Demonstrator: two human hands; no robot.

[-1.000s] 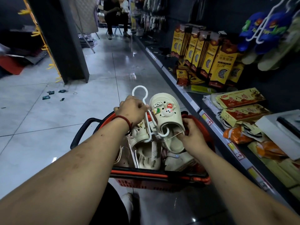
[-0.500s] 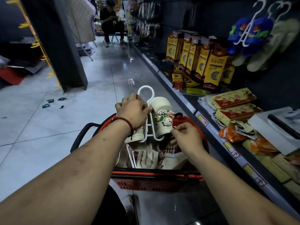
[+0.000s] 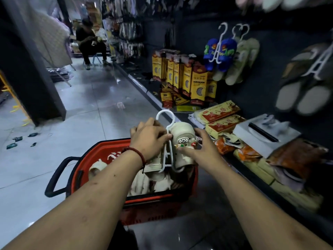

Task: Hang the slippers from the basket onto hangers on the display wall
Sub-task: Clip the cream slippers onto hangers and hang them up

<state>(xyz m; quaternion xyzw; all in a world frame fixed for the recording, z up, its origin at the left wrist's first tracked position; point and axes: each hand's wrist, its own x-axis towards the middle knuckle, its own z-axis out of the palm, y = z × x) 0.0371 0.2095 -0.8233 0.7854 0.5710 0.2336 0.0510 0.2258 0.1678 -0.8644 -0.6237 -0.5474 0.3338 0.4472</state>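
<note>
While aloft, hanger (image 3: 165,111) in left hand (image 3: 149,139)

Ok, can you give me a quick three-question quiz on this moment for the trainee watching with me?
1. True or false: a pair of blue slippers hangs on the display wall.
2. Where is the white hanger? A. gripped in the left hand above the red basket; B. hooked on the wall; C. lying on the floor.
3. Short answer: what does the right hand hold?

Key: 1 true; 2 A; 3 the cream slipper.
</note>
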